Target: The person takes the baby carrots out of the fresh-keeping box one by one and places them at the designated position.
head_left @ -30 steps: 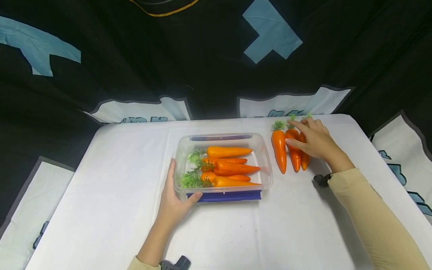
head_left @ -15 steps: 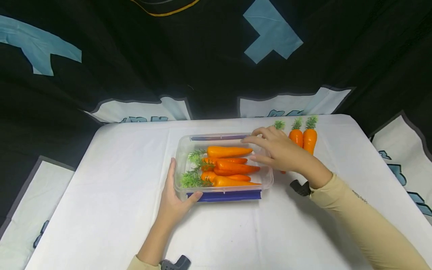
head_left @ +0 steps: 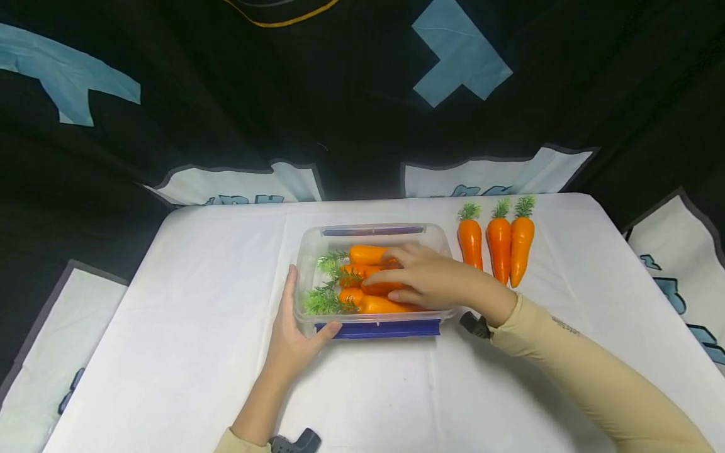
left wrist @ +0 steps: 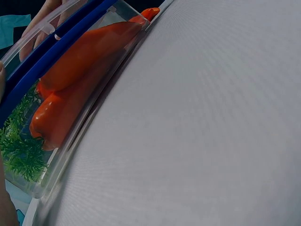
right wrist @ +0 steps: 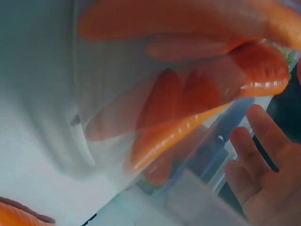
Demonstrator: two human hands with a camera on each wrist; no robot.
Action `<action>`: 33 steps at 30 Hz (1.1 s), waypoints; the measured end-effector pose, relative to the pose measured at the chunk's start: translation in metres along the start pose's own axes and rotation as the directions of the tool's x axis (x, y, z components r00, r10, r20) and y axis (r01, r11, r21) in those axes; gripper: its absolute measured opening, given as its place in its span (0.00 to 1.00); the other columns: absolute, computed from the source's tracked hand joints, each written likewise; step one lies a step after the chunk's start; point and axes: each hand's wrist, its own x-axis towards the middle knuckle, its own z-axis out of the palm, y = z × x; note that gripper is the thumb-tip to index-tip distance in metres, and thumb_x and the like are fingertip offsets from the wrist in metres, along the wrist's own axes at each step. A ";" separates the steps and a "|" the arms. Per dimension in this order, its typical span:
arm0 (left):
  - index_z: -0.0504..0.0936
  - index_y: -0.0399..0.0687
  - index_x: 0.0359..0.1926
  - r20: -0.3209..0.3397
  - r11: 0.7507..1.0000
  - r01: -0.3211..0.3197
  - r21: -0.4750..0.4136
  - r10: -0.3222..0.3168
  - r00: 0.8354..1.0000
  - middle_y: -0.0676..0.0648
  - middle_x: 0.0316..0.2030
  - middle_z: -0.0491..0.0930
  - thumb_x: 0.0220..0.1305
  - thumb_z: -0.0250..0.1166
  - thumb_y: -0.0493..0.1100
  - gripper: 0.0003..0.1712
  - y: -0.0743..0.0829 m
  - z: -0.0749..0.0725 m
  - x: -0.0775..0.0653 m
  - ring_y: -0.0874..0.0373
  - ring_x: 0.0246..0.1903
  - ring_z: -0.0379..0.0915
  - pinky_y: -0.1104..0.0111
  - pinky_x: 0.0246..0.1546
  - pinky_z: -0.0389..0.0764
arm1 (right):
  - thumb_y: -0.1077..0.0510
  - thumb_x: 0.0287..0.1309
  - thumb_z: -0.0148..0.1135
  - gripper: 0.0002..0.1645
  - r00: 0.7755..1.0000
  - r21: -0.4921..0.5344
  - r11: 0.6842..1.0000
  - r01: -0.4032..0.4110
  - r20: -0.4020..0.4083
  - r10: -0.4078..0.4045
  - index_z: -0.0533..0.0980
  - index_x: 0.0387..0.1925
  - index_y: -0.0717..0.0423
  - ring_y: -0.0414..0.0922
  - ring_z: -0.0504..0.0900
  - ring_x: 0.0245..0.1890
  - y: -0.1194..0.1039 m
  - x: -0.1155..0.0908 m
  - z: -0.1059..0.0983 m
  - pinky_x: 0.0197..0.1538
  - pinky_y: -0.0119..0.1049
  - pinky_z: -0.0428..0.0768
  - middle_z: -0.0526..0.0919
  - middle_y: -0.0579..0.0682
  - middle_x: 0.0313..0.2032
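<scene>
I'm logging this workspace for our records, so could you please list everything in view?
Boxed carrots: at least five, orange with green tops, in the container; the right hand hides parts
Loose carrots: three, orange with green tops, right of the container
Container: one, clear, on the table
Latches: two seen, blue, container's near and far sides
Table: one, white-covered, beneath everything
Backdrop: black with blue shapes and white panels, behind the table
Wrist devices: two, dark, one per wrist
Sleeves: two, tan, on the arms
Hands: two; left hand grips the container's left side, right reaches inside
</scene>
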 end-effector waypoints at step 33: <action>0.37 0.72 0.79 0.001 1.000 -0.003 -0.007 0.003 1.000 0.59 0.79 0.42 0.48 0.78 0.53 0.69 0.001 0.001 -0.001 0.48 0.78 0.45 0.37 0.71 0.55 | 0.67 0.60 0.61 0.38 0.999 -0.046 0.998 -0.050 0.010 0.050 0.66 0.67 0.34 0.44 0.78 0.44 -0.002 0.009 0.011 0.51 0.36 0.81 0.76 0.43 0.51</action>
